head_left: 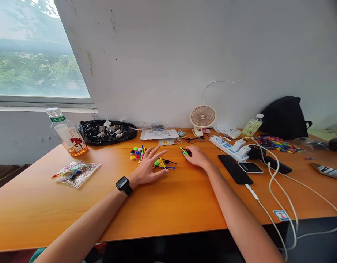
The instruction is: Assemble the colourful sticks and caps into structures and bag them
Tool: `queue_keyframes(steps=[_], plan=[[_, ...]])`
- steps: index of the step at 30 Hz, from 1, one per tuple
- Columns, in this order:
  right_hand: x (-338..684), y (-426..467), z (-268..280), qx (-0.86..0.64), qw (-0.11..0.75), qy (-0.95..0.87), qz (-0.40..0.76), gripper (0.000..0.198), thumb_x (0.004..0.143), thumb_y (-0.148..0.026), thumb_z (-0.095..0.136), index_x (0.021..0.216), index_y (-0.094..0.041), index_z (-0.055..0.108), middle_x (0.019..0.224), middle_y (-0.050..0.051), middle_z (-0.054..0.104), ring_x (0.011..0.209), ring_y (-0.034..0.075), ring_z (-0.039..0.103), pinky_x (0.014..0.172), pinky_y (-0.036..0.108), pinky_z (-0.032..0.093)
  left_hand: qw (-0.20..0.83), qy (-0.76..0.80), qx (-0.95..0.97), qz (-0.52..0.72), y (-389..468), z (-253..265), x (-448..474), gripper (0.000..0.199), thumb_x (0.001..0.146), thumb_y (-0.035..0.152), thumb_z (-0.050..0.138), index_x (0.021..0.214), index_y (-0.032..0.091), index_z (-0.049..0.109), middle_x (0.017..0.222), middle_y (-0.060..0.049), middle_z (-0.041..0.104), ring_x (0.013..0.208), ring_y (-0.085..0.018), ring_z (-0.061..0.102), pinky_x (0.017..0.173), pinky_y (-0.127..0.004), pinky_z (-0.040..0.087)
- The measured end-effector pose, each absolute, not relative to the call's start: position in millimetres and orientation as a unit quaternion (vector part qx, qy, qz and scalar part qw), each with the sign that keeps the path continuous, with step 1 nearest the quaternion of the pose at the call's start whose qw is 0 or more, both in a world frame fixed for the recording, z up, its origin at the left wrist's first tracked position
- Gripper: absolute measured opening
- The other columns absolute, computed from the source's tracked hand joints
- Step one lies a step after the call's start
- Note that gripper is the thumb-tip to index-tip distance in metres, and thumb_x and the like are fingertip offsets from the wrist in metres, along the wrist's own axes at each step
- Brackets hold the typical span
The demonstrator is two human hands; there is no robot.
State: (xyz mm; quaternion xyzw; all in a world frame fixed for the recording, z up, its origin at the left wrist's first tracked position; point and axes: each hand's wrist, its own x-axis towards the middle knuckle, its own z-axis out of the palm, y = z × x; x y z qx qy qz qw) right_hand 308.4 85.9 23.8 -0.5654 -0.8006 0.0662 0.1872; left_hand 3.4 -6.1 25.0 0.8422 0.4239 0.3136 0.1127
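My left hand, a black watch on its wrist, is spread flat with fingers apart over a small pile of coloured plastic sticks. The sticks are blue, yellow, green and black, with pointed or arrow-like ends, and the hand hides part of them. Just left of the fingers are several small round caps in red, black, yellow and blue, beside more thin sticks. To the right, my right hand is curled on the table around green and yellow plastic pieces and something black. Its palm side is hidden.
A clear bag of parts and a tea bottle stand left. Behind are a black rubbish bag, papers and a fan. On the right lie a power strip, cables, a black phone and a colourful heap.
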Motion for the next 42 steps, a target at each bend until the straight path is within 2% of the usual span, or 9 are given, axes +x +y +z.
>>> queue_keyframes(steps=[6, 11, 16, 18, 21, 24, 30, 36, 42], plan=[[306, 79, 30, -0.581, 0.194, -0.786, 0.077, 0.029, 0.096, -0.038, 0.066, 0.116, -0.019, 0.074, 0.118, 0.012, 0.075, 0.107, 0.026, 0.068, 0.086, 0.031, 0.049, 0.145, 0.466, 0.731, 0.477, 10, 41, 5, 0.066, 0.101, 0.047, 0.058, 0.16, 0.035, 0.031, 0.166, -0.01, 0.038, 0.153, -0.03, 0.034, 0.123, -0.053, 0.033], [300, 71, 39, -0.593, 0.188, -0.781, 0.056, 0.032, 0.104, -0.043, 0.053, 0.102, -0.02, 0.075, 0.108, 0.01, 0.076, 0.102, 0.024, 0.068, 0.078, 0.029, 0.044, 0.025, 0.531, 0.727, 0.435, 84, 80, -35, 0.035, 0.092, 0.038, 0.061, 0.121, 0.021, 0.069, 0.148, -0.015, 0.053, 0.147, -0.034, 0.04, 0.123, -0.056, 0.029], [299, 70, 46, -0.618, 0.193, -0.762, 0.027, 0.049, 0.112, -0.044, 0.035, 0.091, -0.019, 0.072, 0.099, 0.011, 0.077, 0.094, 0.024, 0.069, 0.072, 0.029, 0.038, -0.048, 0.561, 0.741, 0.366, 167, 120, -80, 0.039, 0.098, 0.038, 0.044, 0.102, 0.016, 0.076, 0.126, -0.016, 0.068, 0.144, -0.031, 0.042, 0.124, -0.054, 0.023], [301, 72, 48, -0.635, 0.217, -0.741, 0.009, 0.05, 0.113, -0.041, 0.03, 0.095, -0.019, 0.07, 0.099, 0.011, 0.076, 0.094, 0.024, 0.069, 0.072, 0.029, 0.035, -0.037, 0.574, 0.77, 0.276, 188, 124, -86, 0.042, 0.097, 0.043, 0.046, 0.105, 0.017, 0.079, 0.135, -0.015, 0.065, 0.15, -0.034, 0.035, 0.125, -0.055, 0.021], [304, 74, 49, -0.651, 0.265, -0.712, -0.011, 0.047, 0.114, -0.039, 0.027, 0.1, -0.02, 0.068, 0.099, 0.009, 0.076, 0.095, 0.023, 0.068, 0.071, 0.03, 0.031, -0.003, 0.61, 0.785, 0.105, 209, 116, -85, 0.043, 0.083, 0.052, 0.069, 0.116, 0.025, 0.079, 0.168, -0.009, 0.037, 0.157, -0.046, 0.016, 0.124, -0.059, 0.024], [305, 75, 48, -0.654, 0.282, -0.701, -0.016, 0.046, 0.115, -0.038, 0.027, 0.097, -0.02, 0.066, 0.096, 0.007, 0.076, 0.093, 0.022, 0.067, 0.07, 0.031, 0.028, -0.02, 0.61, 0.792, 0.016, 226, 101, -81, 0.055, 0.076, 0.047, 0.077, 0.128, 0.027, 0.074, 0.174, -0.006, 0.023, 0.157, -0.051, 0.011, 0.122, -0.062, 0.025], [298, 73, 48, -0.647, 0.254, -0.718, -0.023, 0.048, 0.114, -0.04, 0.03, 0.093, -0.02, 0.068, 0.089, 0.006, 0.075, 0.091, 0.021, 0.066, 0.075, 0.031, 0.027, -0.055, 0.593, 0.803, 0.009, 242, 75, -82, 0.053, 0.075, 0.034, 0.069, 0.126, 0.022, 0.074, 0.166, -0.01, 0.042, 0.156, -0.043, 0.022, 0.122, -0.054, 0.031], [291, 69, 49, -0.622, 0.262, -0.738, -0.006, 0.05, 0.114, -0.04, 0.031, 0.091, -0.02, 0.071, 0.093, 0.006, 0.077, 0.097, 0.022, 0.065, 0.082, 0.033, 0.029, -0.07, 0.611, 0.788, 0.03, 241, 60, -88, 0.049, 0.072, 0.04, 0.073, 0.119, 0.027, 0.079, 0.174, -0.006, 0.023, 0.158, -0.049, 0.011, 0.122, -0.06, 0.024], [289, 68, 48, -0.618, 0.259, -0.742, -0.005, 0.05, 0.114, -0.04, 0.034, 0.09, -0.021, 0.073, 0.095, 0.006, 0.077, 0.101, 0.023, 0.064, 0.087, 0.035, 0.03, -0.066, 0.614, 0.784, 0.068, 250, 43, -96, 0.061, 0.074, 0.05, 0.068, 0.126, 0.018, 0.075, 0.152, -0.017, 0.058, 0.148, -0.049, 0.033, 0.117, -0.057, 0.032]])
